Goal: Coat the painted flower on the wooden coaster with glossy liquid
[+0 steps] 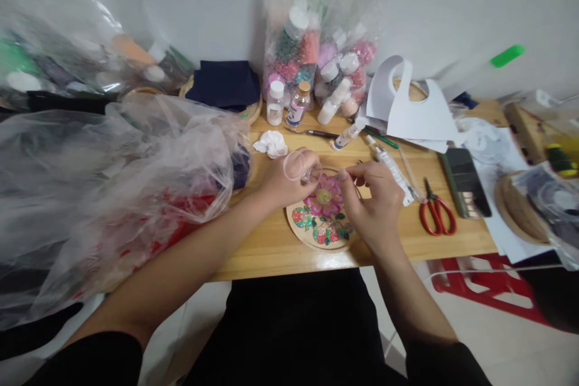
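A round wooden plaque [294, 223] lies near the table's front edge, decorated with a pink-purple flower [324, 195] and red and green motifs outlined in metallic lines. Over its upper left edge my left hand [289, 181] is closed round a small clear container [295, 166], whose round rim shows against the hand. My right hand [375, 202] is at the plaque's right side, thumb and fingers pinched together close to the flower. Whatever sits in that pinch is too small to make out. Both hands partly cover the plaque.
Behind the hands stand small bottles [298, 105], a crumpled tissue [271, 143] and a dark-handled tool [322, 134]. A white tube [391, 169], red-handled scissors [436, 214] and a phone [465, 182] lie right. Plastic bags [136, 163] fill the left.
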### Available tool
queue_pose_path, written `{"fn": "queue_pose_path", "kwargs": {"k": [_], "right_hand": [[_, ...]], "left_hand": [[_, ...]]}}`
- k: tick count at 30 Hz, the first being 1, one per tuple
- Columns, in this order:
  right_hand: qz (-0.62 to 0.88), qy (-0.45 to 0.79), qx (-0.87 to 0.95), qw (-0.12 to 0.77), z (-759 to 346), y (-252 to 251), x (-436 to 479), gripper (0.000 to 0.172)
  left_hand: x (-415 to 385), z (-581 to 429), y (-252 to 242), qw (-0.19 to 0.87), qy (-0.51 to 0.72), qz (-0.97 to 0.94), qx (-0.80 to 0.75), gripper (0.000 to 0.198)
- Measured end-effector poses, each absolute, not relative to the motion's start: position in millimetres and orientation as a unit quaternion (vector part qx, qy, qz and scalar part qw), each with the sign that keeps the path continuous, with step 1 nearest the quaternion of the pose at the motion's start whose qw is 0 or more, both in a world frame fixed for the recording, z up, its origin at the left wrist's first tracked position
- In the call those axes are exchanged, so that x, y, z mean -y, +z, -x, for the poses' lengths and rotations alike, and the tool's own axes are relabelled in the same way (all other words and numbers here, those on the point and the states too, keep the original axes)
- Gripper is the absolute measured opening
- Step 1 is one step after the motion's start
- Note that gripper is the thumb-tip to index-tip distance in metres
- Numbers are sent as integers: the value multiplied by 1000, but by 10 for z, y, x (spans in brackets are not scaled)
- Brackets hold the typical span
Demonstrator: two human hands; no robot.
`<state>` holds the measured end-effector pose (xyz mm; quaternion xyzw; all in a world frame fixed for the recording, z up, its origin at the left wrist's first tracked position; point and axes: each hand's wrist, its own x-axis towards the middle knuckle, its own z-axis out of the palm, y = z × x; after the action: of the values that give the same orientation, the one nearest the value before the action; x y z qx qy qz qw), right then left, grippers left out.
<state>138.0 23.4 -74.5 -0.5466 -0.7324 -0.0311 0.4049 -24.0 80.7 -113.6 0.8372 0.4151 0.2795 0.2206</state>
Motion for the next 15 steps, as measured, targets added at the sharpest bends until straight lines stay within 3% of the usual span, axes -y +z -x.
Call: {"fn": "queue_pose_path", "kwargs": {"k": [7,15], "right_hand": [[541,-30,741,397,-1368,-754,-275,14],[598,146,646,452,-1424,-744,-253,11]], "left_hand": [[-806,237,-1110,226,258,-839,-422,9],[-801,249,-1105,235,269,-837,-415,7]]}}
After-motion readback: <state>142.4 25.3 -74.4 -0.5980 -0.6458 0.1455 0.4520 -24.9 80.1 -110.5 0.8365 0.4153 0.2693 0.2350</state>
